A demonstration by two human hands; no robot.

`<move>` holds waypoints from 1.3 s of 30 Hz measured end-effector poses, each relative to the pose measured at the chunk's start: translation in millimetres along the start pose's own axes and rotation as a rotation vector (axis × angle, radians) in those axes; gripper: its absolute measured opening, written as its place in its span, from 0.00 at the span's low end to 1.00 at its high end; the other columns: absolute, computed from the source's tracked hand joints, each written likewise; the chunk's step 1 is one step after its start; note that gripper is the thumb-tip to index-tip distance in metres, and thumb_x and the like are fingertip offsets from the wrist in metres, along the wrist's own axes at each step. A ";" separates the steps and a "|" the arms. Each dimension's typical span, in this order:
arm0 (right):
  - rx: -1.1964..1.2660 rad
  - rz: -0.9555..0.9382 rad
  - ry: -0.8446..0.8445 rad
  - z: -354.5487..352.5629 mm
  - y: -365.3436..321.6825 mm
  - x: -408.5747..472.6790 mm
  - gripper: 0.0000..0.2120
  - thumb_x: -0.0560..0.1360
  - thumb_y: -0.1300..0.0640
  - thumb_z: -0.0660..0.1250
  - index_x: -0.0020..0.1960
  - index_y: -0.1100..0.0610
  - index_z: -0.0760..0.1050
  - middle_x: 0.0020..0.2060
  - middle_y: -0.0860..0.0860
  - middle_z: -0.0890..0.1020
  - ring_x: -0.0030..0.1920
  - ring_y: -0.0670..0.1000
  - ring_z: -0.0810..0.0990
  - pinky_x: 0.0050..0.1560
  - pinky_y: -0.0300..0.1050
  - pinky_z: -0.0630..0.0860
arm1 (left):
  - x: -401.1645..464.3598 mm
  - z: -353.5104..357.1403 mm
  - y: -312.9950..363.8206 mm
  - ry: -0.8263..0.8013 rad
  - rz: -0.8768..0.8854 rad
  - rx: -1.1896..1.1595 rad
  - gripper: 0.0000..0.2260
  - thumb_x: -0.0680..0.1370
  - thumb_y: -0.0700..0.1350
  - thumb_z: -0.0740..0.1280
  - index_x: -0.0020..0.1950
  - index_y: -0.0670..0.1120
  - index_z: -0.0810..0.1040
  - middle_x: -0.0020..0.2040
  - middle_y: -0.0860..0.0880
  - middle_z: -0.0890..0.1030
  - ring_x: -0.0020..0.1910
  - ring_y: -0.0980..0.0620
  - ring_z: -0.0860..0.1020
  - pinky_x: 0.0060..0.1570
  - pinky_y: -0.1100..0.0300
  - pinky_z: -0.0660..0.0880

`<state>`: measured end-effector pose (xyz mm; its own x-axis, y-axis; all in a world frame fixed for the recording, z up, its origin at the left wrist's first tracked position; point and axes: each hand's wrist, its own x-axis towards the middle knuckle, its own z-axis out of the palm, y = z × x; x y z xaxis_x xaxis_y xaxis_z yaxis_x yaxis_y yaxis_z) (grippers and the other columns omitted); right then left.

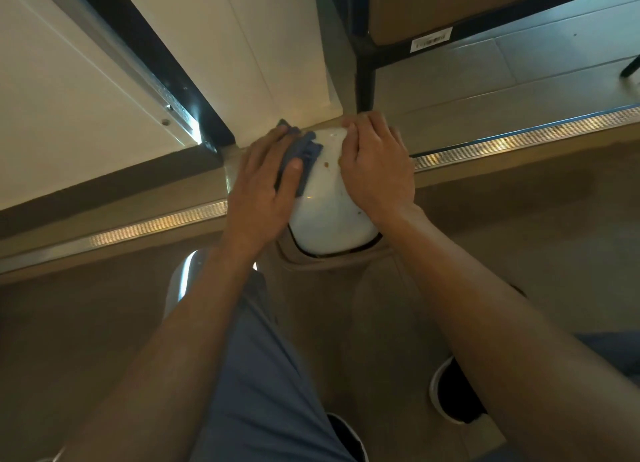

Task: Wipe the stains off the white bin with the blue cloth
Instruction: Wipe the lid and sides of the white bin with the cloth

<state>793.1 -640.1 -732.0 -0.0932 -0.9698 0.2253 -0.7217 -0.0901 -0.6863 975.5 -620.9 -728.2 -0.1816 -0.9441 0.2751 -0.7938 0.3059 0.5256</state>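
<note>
The white bin [329, 212] sits on the floor against a step, its rounded white lid facing me. Small brown stains [326, 164] dot the lid near its middle and right side. My left hand [259, 187] presses the blue cloth [304, 153] flat against the lid's left side, fingers fairly straight, thumb on the cloth. My right hand [375, 165] rests on the lid's right side with its fingers curved over the far edge, steadying the bin.
A white cabinet panel [242, 56] and a dark gap stand behind the bin. A metal-edged step [519, 139] runs across. A black frame leg [365, 77] with a cardboard box stands at the back right. My legs and shoes are below.
</note>
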 end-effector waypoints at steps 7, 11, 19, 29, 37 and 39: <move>0.010 0.017 -0.003 -0.5 0.8 1.8 0.15 0.83 0.52 0.52 0.62 0.53 0.75 0.60 0.50 0.76 0.59 0.52 0.76 0.50 0.46 0.72 | 39.1 9.0 27.8 -0.025 -0.374 0.045 0.18 0.85 0.54 0.53 0.68 0.50 0.75 0.63 0.45 0.79 0.61 0.44 0.76 0.55 0.51 0.71; 0.014 -0.003 0.011 -0.3 -0.6 0.5 0.15 0.83 0.52 0.52 0.61 0.55 0.75 0.59 0.51 0.77 0.57 0.53 0.77 0.49 0.49 0.77 | -18.1 9.8 21.6 0.089 -0.060 0.020 0.17 0.86 0.47 0.57 0.76 0.51 0.69 0.76 0.46 0.68 0.76 0.47 0.65 0.75 0.52 0.62; 0.007 -0.004 -0.015 -1.2 -0.5 1.2 0.16 0.84 0.52 0.52 0.62 0.54 0.75 0.59 0.51 0.76 0.57 0.53 0.76 0.49 0.47 0.74 | 34.3 7.6 26.0 0.003 -0.438 0.002 0.19 0.84 0.55 0.53 0.72 0.52 0.73 0.65 0.46 0.78 0.63 0.47 0.76 0.60 0.52 0.71; 0.016 -0.003 -0.010 -1.6 0.3 0.0 0.15 0.84 0.52 0.52 0.62 0.54 0.75 0.60 0.50 0.76 0.56 0.52 0.76 0.47 0.46 0.71 | 5.4 2.4 8.5 0.033 -0.379 -0.173 0.19 0.86 0.54 0.53 0.75 0.52 0.69 0.70 0.48 0.74 0.68 0.52 0.72 0.64 0.59 0.68; 0.018 -0.005 -0.003 -1.7 -0.2 -0.4 0.15 0.83 0.53 0.53 0.61 0.56 0.75 0.60 0.52 0.76 0.57 0.53 0.76 0.47 0.46 0.71 | -39.9 15.0 19.5 0.066 -0.085 -0.001 0.19 0.87 0.48 0.56 0.78 0.50 0.65 0.80 0.45 0.60 0.79 0.44 0.60 0.76 0.44 0.61; 0.018 -0.017 -0.009 -2.0 0.9 -1.1 0.15 0.83 0.53 0.52 0.61 0.56 0.75 0.60 0.52 0.76 0.57 0.53 0.76 0.48 0.46 0.71 | -33.5 7.9 13.4 0.069 -0.124 -0.059 0.18 0.86 0.49 0.56 0.77 0.51 0.67 0.79 0.47 0.63 0.78 0.47 0.63 0.75 0.49 0.64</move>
<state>791.2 -638.7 -731.6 -0.0748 -0.9701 0.2310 -0.7107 -0.1106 -0.6948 966.3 -586.2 -736.7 -0.0421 -0.9649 0.2590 -0.7720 0.1960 0.6046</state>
